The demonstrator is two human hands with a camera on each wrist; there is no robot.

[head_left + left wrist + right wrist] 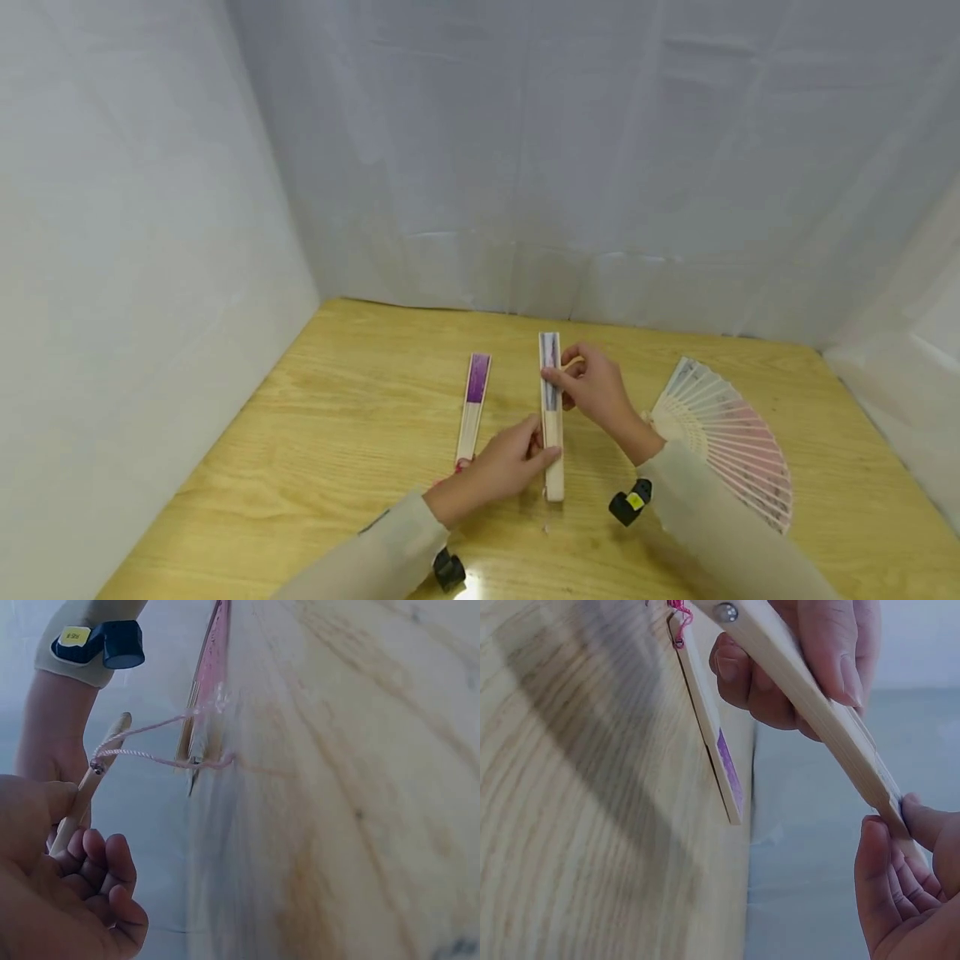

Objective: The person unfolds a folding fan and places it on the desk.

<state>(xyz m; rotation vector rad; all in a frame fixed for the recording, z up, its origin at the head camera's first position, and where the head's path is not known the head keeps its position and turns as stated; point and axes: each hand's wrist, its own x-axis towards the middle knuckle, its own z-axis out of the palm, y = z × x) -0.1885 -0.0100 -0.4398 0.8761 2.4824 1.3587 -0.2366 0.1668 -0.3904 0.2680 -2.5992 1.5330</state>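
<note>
A folded hand fan (pixel 552 425) with pale wooden ribs and a grey-lilac printed leaf is held up off the table between both hands. My left hand (pixel 510 457) pinches its lower, wooden part between thumb and fingers. Nearer the top, my right hand (pixel 594 385) grips the leaf end with thumb and fingertips. From the rivet end dangles a pale pink cord (pixel 142 755), seen in the left wrist view. The right wrist view shows the fan's closed ribs (pixel 810 697) running from one hand to the other.
On the table (pixel 330 433), left of the held fan, lies a folded purple fan (pixel 474 404) with a magenta cord. An open fan (pixel 731 437), shaded blue to pink, is spread at the right, beside my right forearm. White sheeting (pixel 487 167) encloses the back and sides.
</note>
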